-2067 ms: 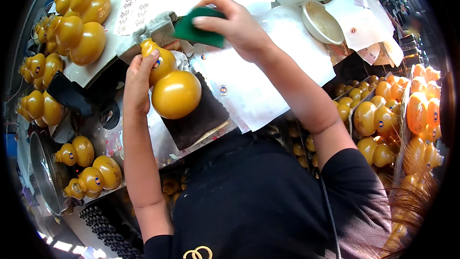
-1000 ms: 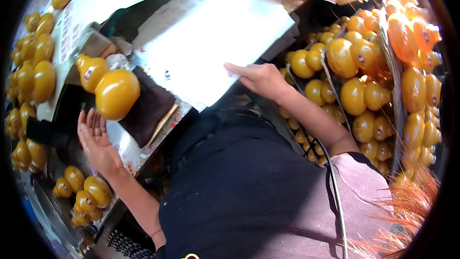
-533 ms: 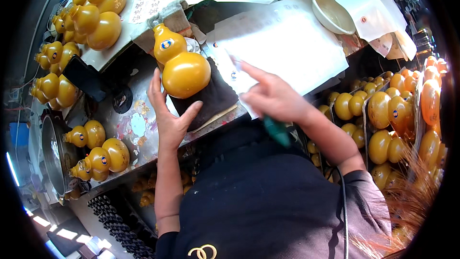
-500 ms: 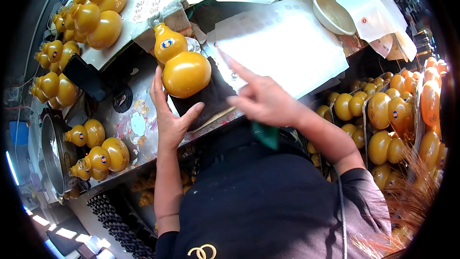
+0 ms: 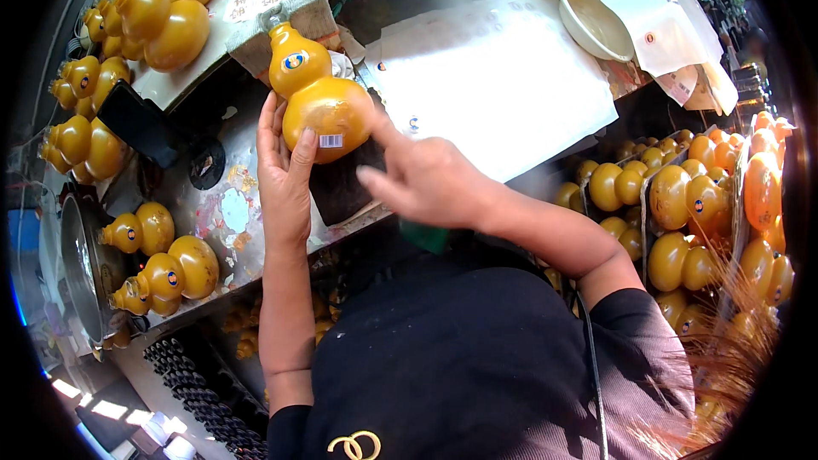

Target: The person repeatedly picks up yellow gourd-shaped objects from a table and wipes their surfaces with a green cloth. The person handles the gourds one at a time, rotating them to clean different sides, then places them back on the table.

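Observation:
A yellow gourd-shaped bottle (image 5: 311, 89) leans against a cloth-covered rest on the bench, its neck pointing away from me. It bears a round blue emblem on the upper bulb and a barcode label (image 5: 331, 141) low on the large bulb. My left hand (image 5: 285, 175) is closed round the bottle's lower left side, thumb lying beside the label. Slightly blurred, my right hand (image 5: 434, 175) has its index finger stretched to the large bulb's right side; its thumb stands apart and nothing shows in it. Under the bottle lies a dark cloth (image 5: 341, 192).
White sheets (image 5: 503, 77) with small round stickers lie right of the bottle, a white bowl (image 5: 596, 24) beyond them. Other gourd bottles (image 5: 175, 34) stand along the left; many more fill divided crates (image 5: 673, 196) at right. A dark phone-like object (image 5: 141, 126) stands left.
The barcode label now shows on the bottle's lower bulb. My left thumb has closed onto the bottle. My right hand has moved left from the white sheet to the bottle.

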A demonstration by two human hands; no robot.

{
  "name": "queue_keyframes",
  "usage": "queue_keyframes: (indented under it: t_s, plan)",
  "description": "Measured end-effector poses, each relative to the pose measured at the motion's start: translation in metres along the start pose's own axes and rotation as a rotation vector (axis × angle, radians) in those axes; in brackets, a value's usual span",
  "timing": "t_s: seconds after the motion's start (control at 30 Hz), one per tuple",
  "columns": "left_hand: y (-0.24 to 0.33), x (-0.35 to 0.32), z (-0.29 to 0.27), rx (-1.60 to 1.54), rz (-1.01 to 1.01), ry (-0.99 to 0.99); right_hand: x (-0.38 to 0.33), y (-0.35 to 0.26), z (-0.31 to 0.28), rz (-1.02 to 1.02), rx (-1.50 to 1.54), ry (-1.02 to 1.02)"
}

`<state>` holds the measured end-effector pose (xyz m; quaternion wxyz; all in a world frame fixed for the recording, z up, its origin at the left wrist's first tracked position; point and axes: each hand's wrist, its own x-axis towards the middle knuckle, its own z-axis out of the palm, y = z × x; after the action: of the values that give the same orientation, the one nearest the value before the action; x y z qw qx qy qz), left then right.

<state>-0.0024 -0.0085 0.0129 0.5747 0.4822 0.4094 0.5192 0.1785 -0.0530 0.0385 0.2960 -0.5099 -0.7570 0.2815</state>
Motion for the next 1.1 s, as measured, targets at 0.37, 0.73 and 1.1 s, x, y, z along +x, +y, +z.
queue_keyframes:
  t_s: [0.37, 0.73, 1.1]
  plan:
    - [-0.001, -0.008, -0.006, 0.063, -0.083, -0.006, 0.057, 0.05, 0.011, 0.259, 0.287, 0.021]
    - [-0.007, 0.0, -0.014, 0.021, -0.095, -0.029, 0.051, 0.058, 0.006, 0.25, 0.539, -0.133]
    - [-0.004, 0.001, -0.019, 0.063, -0.112, -0.086, 0.047, 0.058, 0.014, 0.224, 0.557, -0.04]
